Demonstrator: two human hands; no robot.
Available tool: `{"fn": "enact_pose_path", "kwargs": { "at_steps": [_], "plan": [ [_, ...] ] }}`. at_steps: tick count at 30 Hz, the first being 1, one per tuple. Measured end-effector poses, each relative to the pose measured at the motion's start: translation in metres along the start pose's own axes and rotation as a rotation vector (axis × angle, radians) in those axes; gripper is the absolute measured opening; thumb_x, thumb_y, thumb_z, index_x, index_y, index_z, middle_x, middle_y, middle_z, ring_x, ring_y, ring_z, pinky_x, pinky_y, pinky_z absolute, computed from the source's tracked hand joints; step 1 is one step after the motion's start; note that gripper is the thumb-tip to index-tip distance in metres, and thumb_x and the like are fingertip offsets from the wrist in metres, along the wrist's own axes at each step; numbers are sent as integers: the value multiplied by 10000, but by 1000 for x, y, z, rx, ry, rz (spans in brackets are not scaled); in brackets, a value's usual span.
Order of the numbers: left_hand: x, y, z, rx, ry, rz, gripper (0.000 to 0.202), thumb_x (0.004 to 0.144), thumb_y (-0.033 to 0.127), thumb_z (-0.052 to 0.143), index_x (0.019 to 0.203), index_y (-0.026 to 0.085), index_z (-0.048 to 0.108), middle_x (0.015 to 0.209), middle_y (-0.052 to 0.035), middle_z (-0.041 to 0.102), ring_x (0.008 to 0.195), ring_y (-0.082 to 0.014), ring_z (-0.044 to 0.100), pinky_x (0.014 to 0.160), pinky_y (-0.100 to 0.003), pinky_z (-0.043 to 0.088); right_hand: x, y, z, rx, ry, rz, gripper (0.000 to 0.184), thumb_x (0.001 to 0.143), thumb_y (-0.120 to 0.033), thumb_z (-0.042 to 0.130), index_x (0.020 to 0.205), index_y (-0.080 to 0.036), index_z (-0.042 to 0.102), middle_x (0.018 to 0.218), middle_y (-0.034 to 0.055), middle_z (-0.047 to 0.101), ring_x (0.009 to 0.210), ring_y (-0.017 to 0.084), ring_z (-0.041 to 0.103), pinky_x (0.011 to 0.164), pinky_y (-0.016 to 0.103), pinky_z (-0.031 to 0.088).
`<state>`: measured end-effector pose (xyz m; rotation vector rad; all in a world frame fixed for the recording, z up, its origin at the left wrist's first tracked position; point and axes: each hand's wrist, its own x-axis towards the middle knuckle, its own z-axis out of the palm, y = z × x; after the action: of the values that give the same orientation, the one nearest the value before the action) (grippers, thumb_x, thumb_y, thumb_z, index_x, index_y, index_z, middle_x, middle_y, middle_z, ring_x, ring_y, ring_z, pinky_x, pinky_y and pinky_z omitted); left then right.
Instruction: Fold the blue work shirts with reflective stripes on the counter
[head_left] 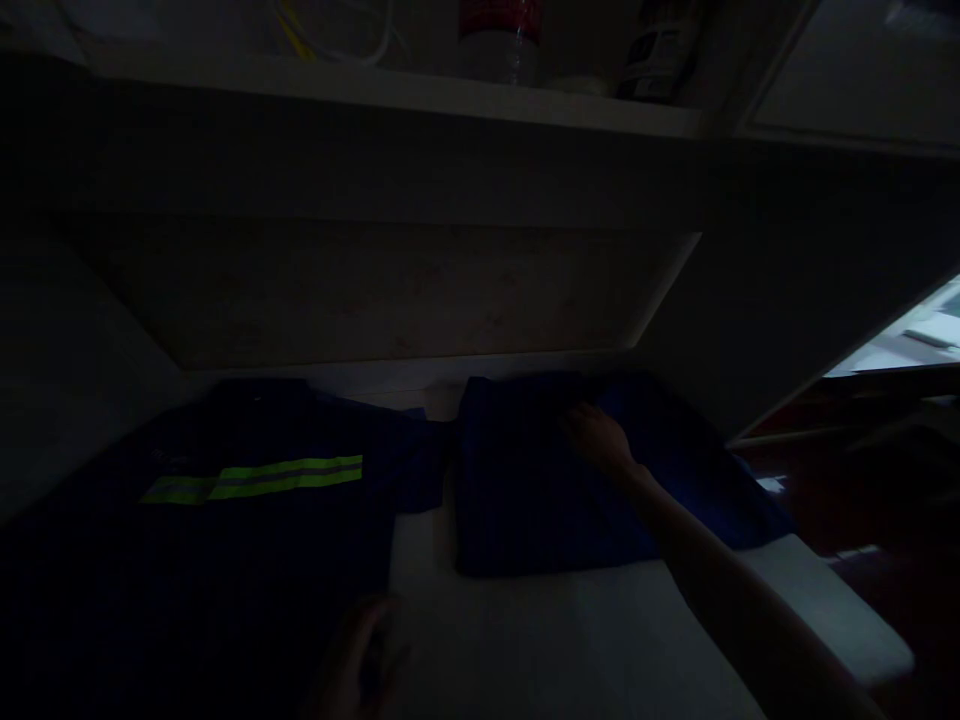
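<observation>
A dark blue work shirt with a yellow-green and grey reflective stripe lies spread out on the left, collar at the back and one sleeve toward the middle. Beside it on the right is a folded dark blue garment, its kind hard to tell in the dim light. My right hand reaches onto the top of this garment, fingers closed on its cloth. Low in the view, by the shirt's right edge, my left hand is smeared by motion; its fingers cannot be made out clearly.
The clothes rest on a pale bed-like surface set in a recess. Overhead runs a shelf holding a bottle with a red label, a dark bottle and a white cable. A panel slants at the right.
</observation>
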<state>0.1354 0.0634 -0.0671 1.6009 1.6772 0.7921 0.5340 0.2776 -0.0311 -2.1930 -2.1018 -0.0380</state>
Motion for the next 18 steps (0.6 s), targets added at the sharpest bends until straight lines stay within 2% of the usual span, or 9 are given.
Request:
{"fn": "enact_pose_path", "kwargs": {
  "at_steps": [3, 5, 7, 9, 11, 13, 14, 16, 18],
  "plan": [
    [54, 21, 51, -45, -112, 130, 572, 831, 544, 551, 1317, 246, 502, 1354, -119, 574, 1197, -272, 592, 984, -444, 526, -50, 8, -7, -94, 68, -142, 361, 997, -359, 362, 1063, -210, 684, 1085, 96, 657, 1032, 238, 548, 953, 381, 386],
    [91, 36, 78, 17, -66, 193, 695, 816, 533, 570, 1376, 149, 424, 1418, -183, 508, 1312, -306, 492, 1090, -492, 424, -83, 14, -10, -87, 112, -202, 331, 993, -355, 392, 1023, -234, 698, 1052, 75, 677, 1072, 241, 536, 1060, 438, 313],
    [125, 49, 97, 87, -2, 212, 771, 809, 509, 595, 1407, 79, 367, 1446, -226, 463, 1363, -319, 428, 1135, -489, 359, -113, 18, -12, -41, 169, -240, 301, 989, -338, 416, 984, -256, 705, 1046, 53, 688, 1138, 233, 526, 1154, 491, 175],
    [154, 61, 107, 170, 37, 258, 789, 807, 451, 624, 1424, 53, 336, 1468, -234, 432, 1386, -315, 393, 1157, -456, 324, -139, 18, -13, 16, 185, -267, 288, 985, -306, 428, 940, -259, 708, 997, 44, 696, 1099, 215, 566, 1174, 512, 124],
    [177, 72, 111, 279, 13, 350, 779, 800, 399, 647, 1436, 72, 336, 1484, -207, 423, 1392, -299, 381, 1167, -414, 304, -162, 15, -14, 81, 129, -307, 312, 986, -293, 418, 879, -246, 708, 885, 43, 691, 947, 193, 618, 1111, 468, 281],
    [193, 82, 111, 366, -54, 421, 760, 808, 377, 646, 1445, 97, 341, 1470, -172, 456, 1357, -263, 429, 1139, -357, 337, -179, 13, -16, 176, 24, -324, 349, 997, -332, 396, 860, -240, 703, 815, 36, 676, 802, 169, 629, 907, 351, 445],
    [199, 86, 110, 393, -86, 435, 738, 817, 375, 637, 1444, 111, 351, 1432, -155, 503, 1310, -246, 481, 1108, -338, 372, -183, 14, -17, 236, -26, -310, 362, 1003, -367, 382, 886, -244, 701, 827, 32, 680, 775, 162, 633, 805, 306, 467],
    [206, 94, 109, 428, -116, 440, 666, 833, 359, 612, 1421, 132, 398, 1317, -132, 599, 1197, -241, 567, 1035, -351, 434, -182, 19, -17, 348, -67, -206, 383, 1008, -441, 349, 1003, -257, 685, 928, 27, 697, 816, 161, 655, 732, 271, 469],
    [210, 98, 108, 466, -126, 453, 585, 827, 343, 609, 1368, 162, 478, 1237, -120, 639, 1136, -270, 587, 990, -405, 453, -164, 30, -17, 383, -7, -15, 395, 996, -482, 350, 1140, -252, 638, 1094, 45, 683, 926, 182, 661, 793, 284, 476]
  ]
}}
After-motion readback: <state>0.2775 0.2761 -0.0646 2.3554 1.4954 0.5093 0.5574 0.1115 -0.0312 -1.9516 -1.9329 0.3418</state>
